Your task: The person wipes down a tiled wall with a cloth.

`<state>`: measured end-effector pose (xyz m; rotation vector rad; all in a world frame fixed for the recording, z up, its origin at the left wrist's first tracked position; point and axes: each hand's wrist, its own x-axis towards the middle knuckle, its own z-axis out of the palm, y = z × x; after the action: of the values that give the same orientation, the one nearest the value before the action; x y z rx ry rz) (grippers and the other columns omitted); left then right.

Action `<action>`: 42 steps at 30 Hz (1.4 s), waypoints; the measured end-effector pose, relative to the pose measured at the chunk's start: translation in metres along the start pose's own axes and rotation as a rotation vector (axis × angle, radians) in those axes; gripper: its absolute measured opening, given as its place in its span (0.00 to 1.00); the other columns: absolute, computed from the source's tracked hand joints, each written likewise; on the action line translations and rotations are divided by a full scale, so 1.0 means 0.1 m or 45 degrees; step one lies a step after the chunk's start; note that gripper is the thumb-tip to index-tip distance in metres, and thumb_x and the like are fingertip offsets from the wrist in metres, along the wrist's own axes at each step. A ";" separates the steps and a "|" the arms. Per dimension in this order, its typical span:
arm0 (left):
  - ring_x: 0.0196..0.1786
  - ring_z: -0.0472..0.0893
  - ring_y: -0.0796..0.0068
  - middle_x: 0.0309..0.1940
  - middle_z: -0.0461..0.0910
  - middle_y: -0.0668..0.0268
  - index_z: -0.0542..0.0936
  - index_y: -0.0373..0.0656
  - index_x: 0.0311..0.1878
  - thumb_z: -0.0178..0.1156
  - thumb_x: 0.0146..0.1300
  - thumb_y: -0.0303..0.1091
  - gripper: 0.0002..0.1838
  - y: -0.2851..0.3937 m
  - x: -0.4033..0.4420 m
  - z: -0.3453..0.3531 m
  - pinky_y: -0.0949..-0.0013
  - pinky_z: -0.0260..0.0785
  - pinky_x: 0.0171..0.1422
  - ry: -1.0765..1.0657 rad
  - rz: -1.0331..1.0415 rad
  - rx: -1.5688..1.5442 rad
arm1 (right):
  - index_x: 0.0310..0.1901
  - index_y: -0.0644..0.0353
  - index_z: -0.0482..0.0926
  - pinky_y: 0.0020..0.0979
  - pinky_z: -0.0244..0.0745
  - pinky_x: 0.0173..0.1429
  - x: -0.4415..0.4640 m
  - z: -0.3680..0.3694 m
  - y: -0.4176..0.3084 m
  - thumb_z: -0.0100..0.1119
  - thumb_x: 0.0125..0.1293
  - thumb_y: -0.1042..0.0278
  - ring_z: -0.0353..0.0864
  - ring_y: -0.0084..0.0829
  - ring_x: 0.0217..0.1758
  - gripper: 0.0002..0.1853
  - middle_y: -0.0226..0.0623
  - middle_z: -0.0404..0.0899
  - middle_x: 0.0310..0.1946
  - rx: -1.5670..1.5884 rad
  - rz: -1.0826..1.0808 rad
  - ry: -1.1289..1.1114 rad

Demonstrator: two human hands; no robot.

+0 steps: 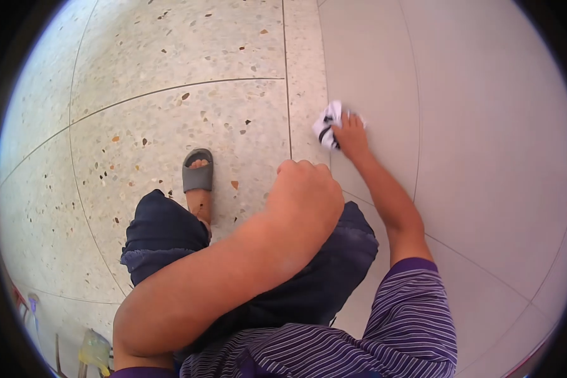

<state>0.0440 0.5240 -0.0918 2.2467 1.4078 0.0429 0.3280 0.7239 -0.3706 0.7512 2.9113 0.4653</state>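
My right hand [353, 135] reaches out and presses a white cloth with black marks [327, 126] against the smooth grey tile, by its seam with the speckled floor. Its fingers lie over the bunched cloth. My left hand [305, 192] is closed in a fist above my right knee, with its forearm across my lap. Nothing shows in the fist, and its palm side is hidden.
Speckled terrazzo floor [189, 120] spreads to the left, and plain grey tiles [485, 157] to the right. My foot in a grey slide sandal [198, 176] stands on the terrazzo. A yellowish plastic bag [94, 349] is at the lower left.
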 end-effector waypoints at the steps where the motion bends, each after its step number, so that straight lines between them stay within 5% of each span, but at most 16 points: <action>1: 0.42 0.84 0.67 0.37 0.82 0.64 0.82 0.42 0.43 0.67 0.57 0.33 0.11 0.02 -0.03 0.02 0.66 0.75 0.43 0.003 0.012 -0.005 | 0.47 0.48 0.88 0.53 0.68 0.73 -0.23 -0.12 -0.14 0.60 0.66 0.64 0.76 0.54 0.66 0.11 0.55 0.77 0.63 0.003 0.026 -0.192; 4: 0.43 0.85 0.66 0.38 0.82 0.62 0.82 0.41 0.43 0.66 0.58 0.32 0.10 0.08 -0.14 0.03 0.64 0.77 0.44 0.048 0.004 -0.032 | 0.41 0.51 0.86 0.52 0.68 0.72 -1.00 -0.28 -0.50 0.61 0.63 0.65 0.75 0.56 0.64 0.08 0.56 0.77 0.59 0.072 0.013 -0.101; 11: 0.49 0.87 0.58 0.43 0.84 0.57 0.83 0.40 0.45 0.66 0.64 0.34 0.10 0.20 -0.33 -0.10 0.58 0.80 0.52 -0.078 0.010 -0.059 | 0.47 0.49 0.88 0.51 0.64 0.75 -2.57 -0.99 -1.16 0.60 0.68 0.62 0.73 0.54 0.68 0.11 0.57 0.74 0.65 0.070 0.021 -0.305; 16: 0.51 0.87 0.54 0.44 0.84 0.54 0.82 0.39 0.45 0.65 0.67 0.34 0.10 0.24 -0.41 -0.11 0.55 0.79 0.56 -0.056 0.026 -0.105 | 0.49 0.47 0.88 0.49 0.62 0.77 -3.09 -2.00 -1.38 0.58 0.71 0.61 0.71 0.52 0.71 0.11 0.54 0.73 0.68 0.179 -0.001 -0.676; 28: 0.56 0.83 0.52 0.47 0.83 0.51 0.80 0.38 0.46 0.63 0.66 0.36 0.12 0.38 -0.51 -0.09 0.53 0.76 0.62 -0.089 0.043 -0.050 | 0.53 0.44 0.87 0.51 0.65 0.77 -3.27 -3.47 -1.07 0.62 0.64 0.65 0.73 0.54 0.72 0.16 0.56 0.73 0.67 -0.004 0.335 -0.260; 36: 0.65 0.78 0.52 0.56 0.83 0.53 0.78 0.42 0.63 0.64 0.67 0.40 0.23 0.37 -0.66 -0.05 0.53 0.70 0.70 -0.081 -0.057 -0.038 | 0.47 0.50 0.88 0.55 0.71 0.73 -3.58 -4.71 -0.98 0.68 0.58 0.72 0.75 0.56 0.68 0.14 0.56 0.75 0.65 -0.342 0.582 0.100; 42: 0.55 0.84 0.50 0.46 0.86 0.52 0.80 0.39 0.61 0.68 0.63 0.39 0.24 0.29 -0.64 0.04 0.52 0.75 0.63 0.095 -0.013 -0.144 | 0.48 0.54 0.87 0.57 0.73 0.70 -4.55 -5.39 -1.26 0.73 0.55 0.71 0.75 0.61 0.66 0.17 0.53 0.76 0.63 -0.602 0.753 0.230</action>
<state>0.0395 0.4574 -0.0692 2.1655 1.4184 0.1997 0.5765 0.2534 0.1094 1.5296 2.4982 1.2695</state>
